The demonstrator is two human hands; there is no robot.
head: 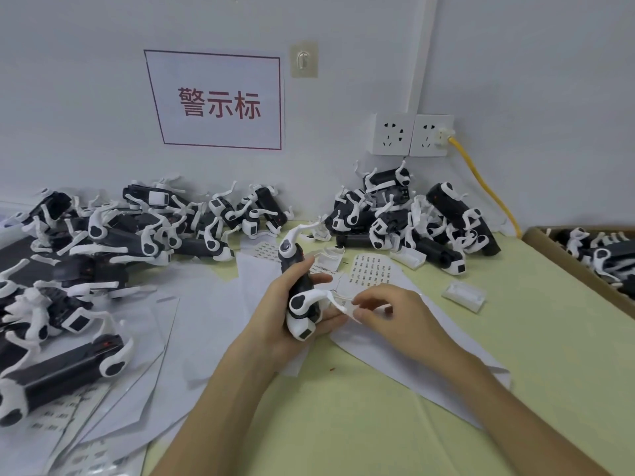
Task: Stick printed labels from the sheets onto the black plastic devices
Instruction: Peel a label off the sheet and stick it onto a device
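reading 警示标 in red, the wall sign (220, 101) hangs beyond the hands. left hand (275, 326) grips a black device (301, 281); right hand (388, 310), just beside, pinches a small white label (348, 310).

Left hand (275, 321) palm-up, fingers curled around black device (303, 286); right hand (388, 310) just beside, fingertips pinched.

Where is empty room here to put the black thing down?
Bare yellow-green tabletop lies right of the white paper sheets, bordered by the brown cardboard box and a small white plastic tray. Another patch sits between the forearms. Crowded: heaps of black-and-white devices on the left and along the wall.
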